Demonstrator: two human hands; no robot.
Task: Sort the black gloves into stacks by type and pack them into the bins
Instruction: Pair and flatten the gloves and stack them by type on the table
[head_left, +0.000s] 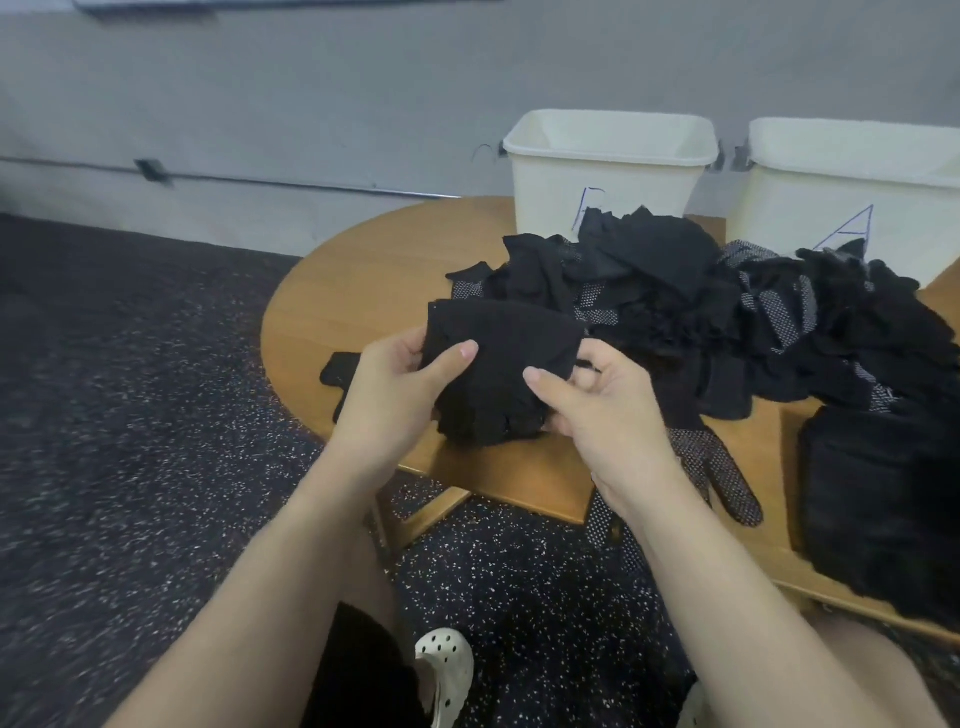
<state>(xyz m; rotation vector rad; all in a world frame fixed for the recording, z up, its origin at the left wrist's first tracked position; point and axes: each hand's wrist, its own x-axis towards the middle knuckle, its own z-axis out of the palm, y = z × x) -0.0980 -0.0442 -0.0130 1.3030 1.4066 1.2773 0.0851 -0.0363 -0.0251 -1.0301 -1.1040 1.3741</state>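
Note:
A plain black glove bundle (498, 364) is held above the near edge of the round wooden table (353, 291). My left hand (400, 384) grips its left side, thumb on top. My right hand (597, 400) grips its right side. Behind it lies a loose pile of black gloves (701, 296), some plain and some with white dots. A dotted glove (727, 467) hangs over the table's front edge. A stack of plain black gloves (883, 504) sits at the right. Another black glove (337, 371) lies flat under my left hand.
Two white bins stand at the back of the table: the left bin (608, 171) and the right bin (857, 192) marked "A". Dark speckled floor (130, 415) surrounds the table. A white clog (447, 670) shows below.

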